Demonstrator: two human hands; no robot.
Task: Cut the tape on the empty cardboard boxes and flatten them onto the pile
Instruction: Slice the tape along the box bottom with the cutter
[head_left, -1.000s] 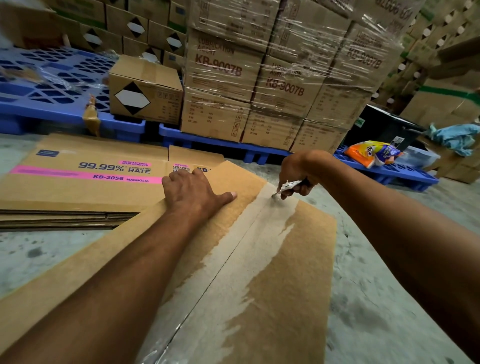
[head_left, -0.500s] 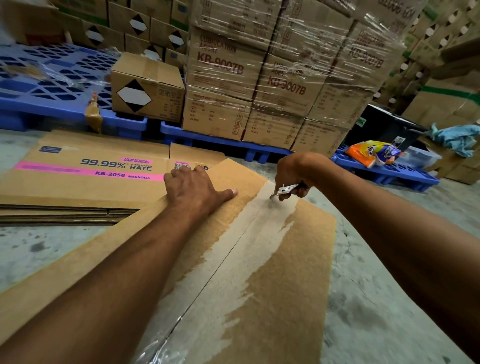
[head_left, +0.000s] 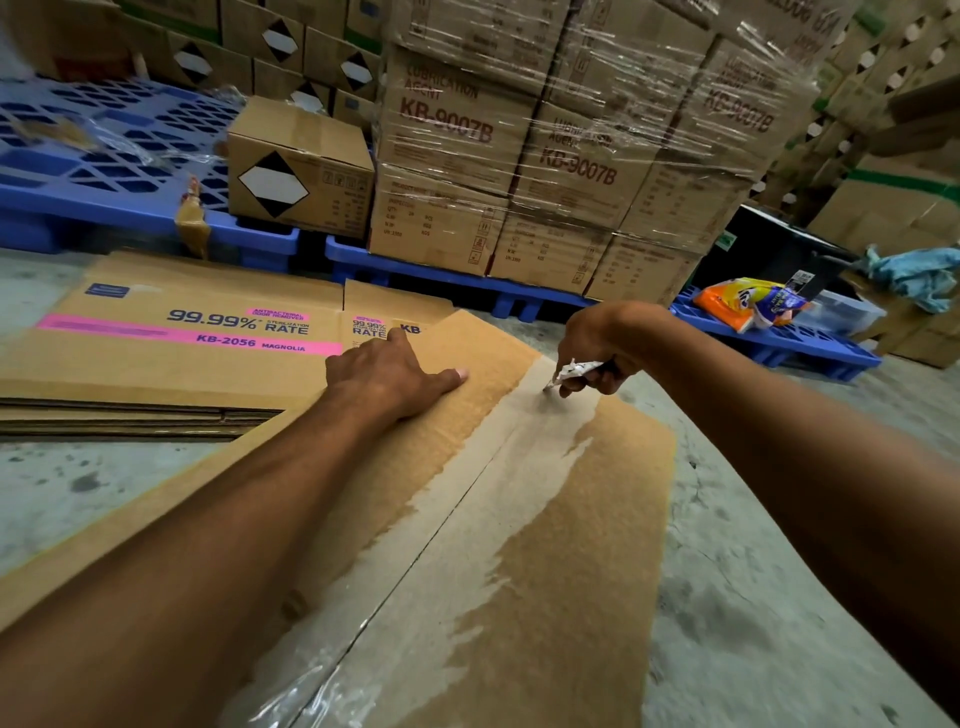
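Note:
A brown cardboard box stands in front of me, its top flaps joined by a strip of clear tape along the centre seam. My left hand lies flat on the left flap, fingers spread, pressing down. My right hand grips a small cutter wrapped in paper, its tip touching the tape at the seam's far end. Left of the box, a pile of flattened boxes with a pink stripe lies on the floor.
Blue pallets carry a single box and a stack of shrink-wrapped cartons behind. At the right, snack bags rest on another blue pallet. Grey concrete floor surrounds the box.
My right hand has shifted slightly, keeping the cutter tip at the far end of the taped seam. My left hand stays pressed on the flap.

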